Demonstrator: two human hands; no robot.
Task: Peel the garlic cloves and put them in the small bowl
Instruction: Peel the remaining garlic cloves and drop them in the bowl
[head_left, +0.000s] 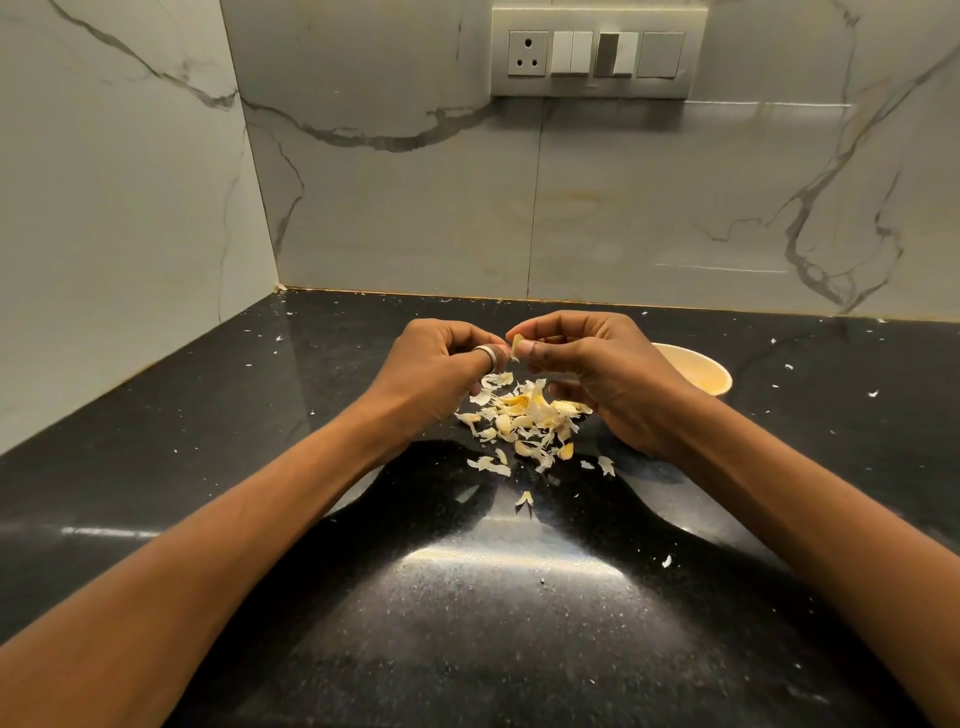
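A pale garlic clove (516, 347) is held above the black counter, pinched between the fingertips of both hands. My left hand (441, 369), with a silver ring on one finger, curls round it from the left. My right hand (597, 374) pinches it from the right with thumb and forefinger. Below the hands lies a pile of papery skins and garlic cloves (522, 421). A small cream bowl (698, 371) stands behind my right hand, partly hidden by it; its contents do not show.
The black stone counter (208, 441) carries scattered bits of skin (666, 561) to the front and sides. Marble walls meet in a corner at the back left. A switch panel (597, 52) sits high on the back wall.
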